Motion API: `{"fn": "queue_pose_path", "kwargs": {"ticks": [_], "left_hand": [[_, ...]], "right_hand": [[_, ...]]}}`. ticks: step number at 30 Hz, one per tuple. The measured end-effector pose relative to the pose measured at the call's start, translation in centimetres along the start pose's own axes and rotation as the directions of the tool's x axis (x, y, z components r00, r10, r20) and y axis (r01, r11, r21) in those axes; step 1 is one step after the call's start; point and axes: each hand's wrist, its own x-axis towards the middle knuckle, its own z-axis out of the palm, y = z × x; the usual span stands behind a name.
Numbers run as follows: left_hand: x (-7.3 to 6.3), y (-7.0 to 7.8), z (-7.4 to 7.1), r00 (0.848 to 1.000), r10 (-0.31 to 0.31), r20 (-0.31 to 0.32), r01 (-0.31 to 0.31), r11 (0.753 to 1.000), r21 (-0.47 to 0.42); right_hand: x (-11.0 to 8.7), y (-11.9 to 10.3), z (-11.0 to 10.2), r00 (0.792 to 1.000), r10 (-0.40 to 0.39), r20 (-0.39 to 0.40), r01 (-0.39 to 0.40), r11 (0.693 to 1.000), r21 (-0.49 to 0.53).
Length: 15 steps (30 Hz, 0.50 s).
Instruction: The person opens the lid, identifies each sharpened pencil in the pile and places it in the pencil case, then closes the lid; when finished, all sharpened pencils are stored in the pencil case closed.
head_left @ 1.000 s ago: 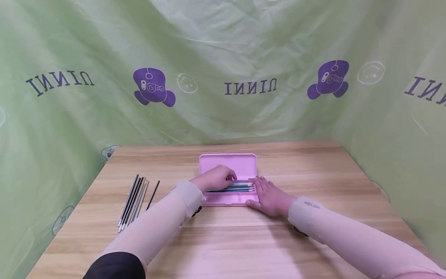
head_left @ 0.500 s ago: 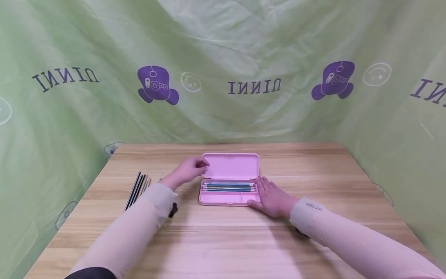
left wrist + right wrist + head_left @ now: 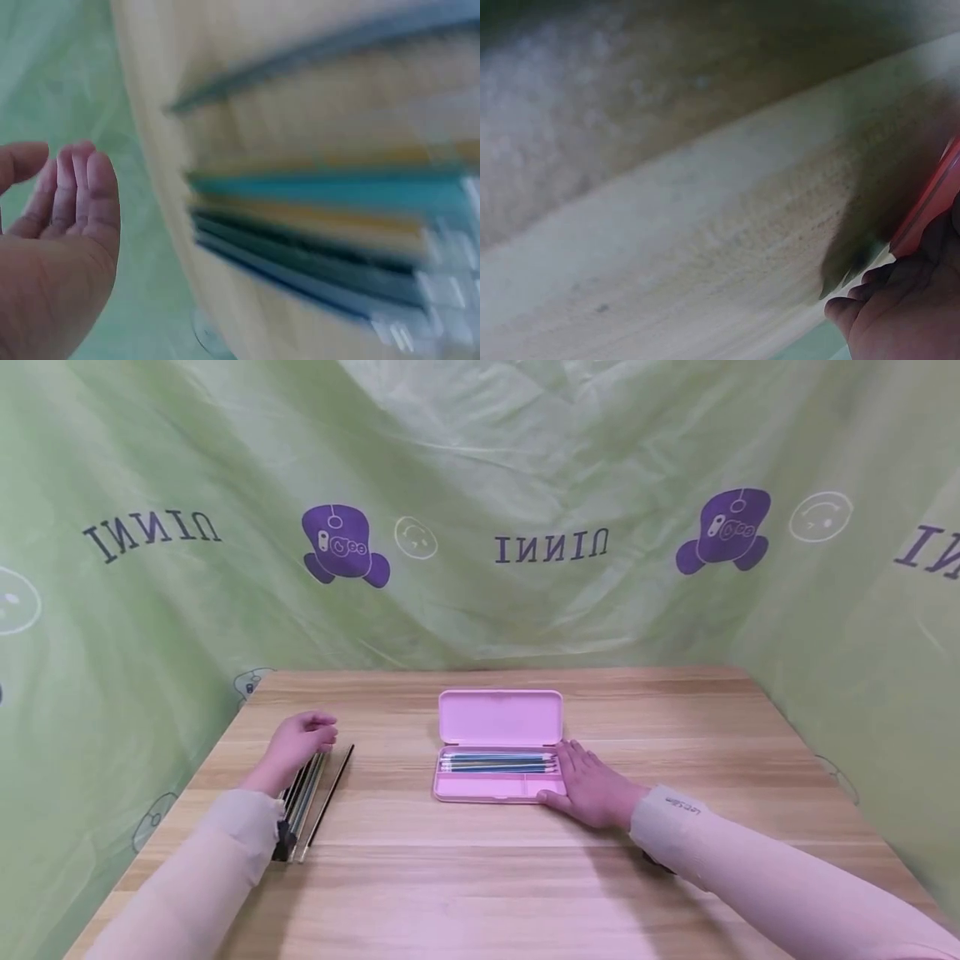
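Observation:
My left hand (image 3: 298,745) hovers over the far ends of several loose pencils (image 3: 306,793) on the left of the table. In the left wrist view its fingers (image 3: 103,195) are loosely bent with nothing between them, and the dark, teal and gold pencils (image 3: 322,187) look blurred beside it. A pink pencil case (image 3: 480,787) lies with its lid raised at the back. Several blue-green pencils (image 3: 498,764) fill its rear compartment. My right hand (image 3: 596,789) rests with extended fingers against the case's right end, whose pink edge (image 3: 926,206) shows in the right wrist view.
One dark pencil (image 3: 332,795) lies slightly apart, right of the loose group. The wooden table (image 3: 465,877) ends at a green printed curtain (image 3: 450,618) behind and at both sides. The case's front compartments hold nothing visible.
My left hand has left the pencil case and moved leftward to the loose pencils, uncovering the pencils in the case. My right hand stays at the case's right end.

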Motion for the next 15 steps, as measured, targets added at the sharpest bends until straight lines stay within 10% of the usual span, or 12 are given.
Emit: {"fn": "queue_pose_path", "kwargs": {"ticks": [7, 15], "left_hand": [[-1.8, -2.0, -1.3, 0.994, -0.095, -0.047, 0.104, 0.962, 0.253], [-1.9, -1.8, -0.1, 0.999, 0.014, -0.036, 0.008, 0.840, 0.543]], "right_hand": [[0.2, 0.2, 0.3, 1.000, 0.000, -0.004, 0.000, 1.000, 0.003], [0.3, 0.3, 0.2, 1.000, -0.016, -0.016, 0.016, 1.000, 0.004]]}}
